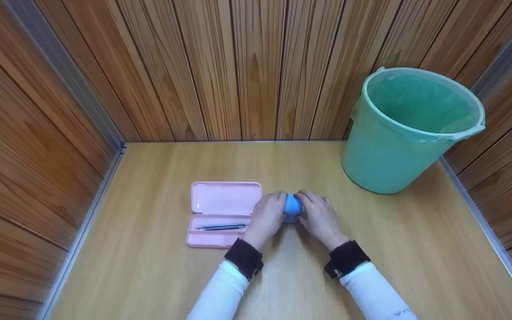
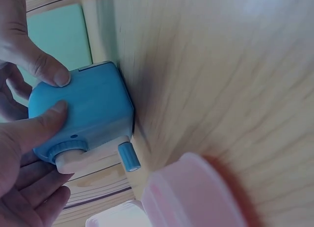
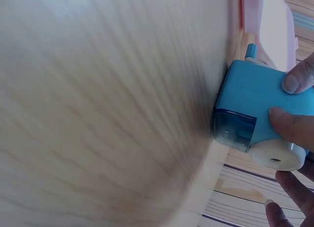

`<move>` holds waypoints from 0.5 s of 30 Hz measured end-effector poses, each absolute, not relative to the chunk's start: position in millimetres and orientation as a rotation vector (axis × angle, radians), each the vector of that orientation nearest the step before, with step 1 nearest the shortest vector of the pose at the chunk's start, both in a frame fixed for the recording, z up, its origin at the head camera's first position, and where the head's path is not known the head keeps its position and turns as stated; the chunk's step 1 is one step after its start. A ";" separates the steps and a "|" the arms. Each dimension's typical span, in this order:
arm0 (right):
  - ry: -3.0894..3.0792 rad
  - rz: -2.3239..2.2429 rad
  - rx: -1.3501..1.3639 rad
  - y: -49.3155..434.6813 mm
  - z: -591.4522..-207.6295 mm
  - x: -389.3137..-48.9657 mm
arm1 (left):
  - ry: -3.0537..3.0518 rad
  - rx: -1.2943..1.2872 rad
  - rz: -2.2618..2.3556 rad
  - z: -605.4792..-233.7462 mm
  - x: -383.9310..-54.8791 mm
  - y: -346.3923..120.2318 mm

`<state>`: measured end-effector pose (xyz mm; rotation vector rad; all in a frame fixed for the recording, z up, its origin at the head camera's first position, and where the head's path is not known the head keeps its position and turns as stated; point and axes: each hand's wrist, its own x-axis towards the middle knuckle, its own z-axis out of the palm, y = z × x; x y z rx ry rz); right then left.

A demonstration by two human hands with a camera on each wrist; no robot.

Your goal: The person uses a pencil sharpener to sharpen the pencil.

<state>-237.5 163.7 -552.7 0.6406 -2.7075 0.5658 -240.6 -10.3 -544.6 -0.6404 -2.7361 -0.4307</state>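
Observation:
Between the two hands, a blue crank pencil sharpener (image 1: 292,206) stands on the table. The left hand (image 1: 267,215) grips its crank side, thumb on the blue body and fingers curled around behind. From the opposite side the right hand (image 1: 320,218) holds it too, thumb against the body. A white crank with a blue knob (image 2: 129,156) shows in the left wrist view. In the right wrist view, a white round pencil-hole piece (image 3: 277,155) and a dark see-through shavings drawer (image 3: 234,128) are visible.
Left of the sharpener lies a pink pencil case (image 1: 226,198) with its lid open, partly covered by the left hand. Thin pencils (image 1: 220,227) lie in it. A green bin (image 1: 385,155) with a liner stands at the back right. Wood-panelled walls (image 1: 256,71) enclose the table.

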 end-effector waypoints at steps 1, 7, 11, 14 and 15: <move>-2.707 0.560 0.642 163.7 -552.6 -240.4 | -2.732 -0.636 -0.429 -544.5 -243.4 -9.4; -2.737 0.550 0.626 163.0 -549.8 -255.1 | -2.743 -0.611 -0.416 -544.8 -257.6 -4.2; -2.762 0.532 0.611 161.7 -548.4 -261.7 | -2.761 -0.584 -0.404 -544.4 -262.8 -2.8; -2.770 0.530 0.608 161.2 -548.0 -263.7 | -2.770 -0.571 -0.401 -543.9 -264.7 -2.8; -2.770 0.528 0.607 161.2 -547.7 -263.8 | -2.772 -0.570 -0.401 -543.6 -265.0 -2.7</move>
